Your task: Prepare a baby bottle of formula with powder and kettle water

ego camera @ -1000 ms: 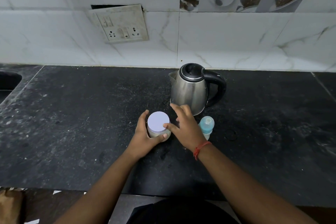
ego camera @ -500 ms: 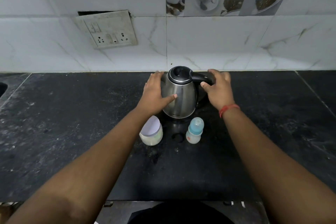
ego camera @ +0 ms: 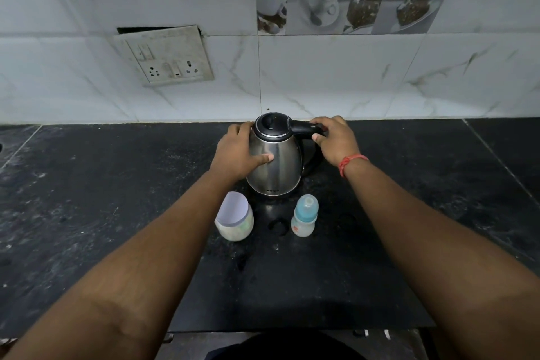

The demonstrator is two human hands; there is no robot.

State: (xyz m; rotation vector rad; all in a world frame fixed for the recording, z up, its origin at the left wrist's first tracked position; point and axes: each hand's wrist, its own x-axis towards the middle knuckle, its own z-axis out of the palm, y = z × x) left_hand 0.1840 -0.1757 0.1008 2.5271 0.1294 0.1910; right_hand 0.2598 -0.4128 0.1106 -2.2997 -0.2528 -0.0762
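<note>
A steel kettle [ego camera: 277, 167] with a black lid and handle stands at the back of the black counter [ego camera: 117, 199]. My left hand [ego camera: 238, 152] holds the kettle's left side, thumb across the steel body. My right hand [ego camera: 333, 139] grips the black handle from above. In front of the kettle, a powder jar [ego camera: 235, 218] with a pale lilac lid stands on the left. A small baby bottle [ego camera: 304, 216] with a blue cap stands on the right. Both containers are shut and upright.
A white tiled wall rises behind the counter, with a socket and switch plate [ego camera: 166, 57] up on the left. A ring mark [ego camera: 277, 225] lies on the counter between jar and bottle. The counter's front edge runs near my body.
One second ago my hands were at the powder jar. Both hands have moved back to the kettle, left on its body, right on its handle. In the last half second they barely shifted.
</note>
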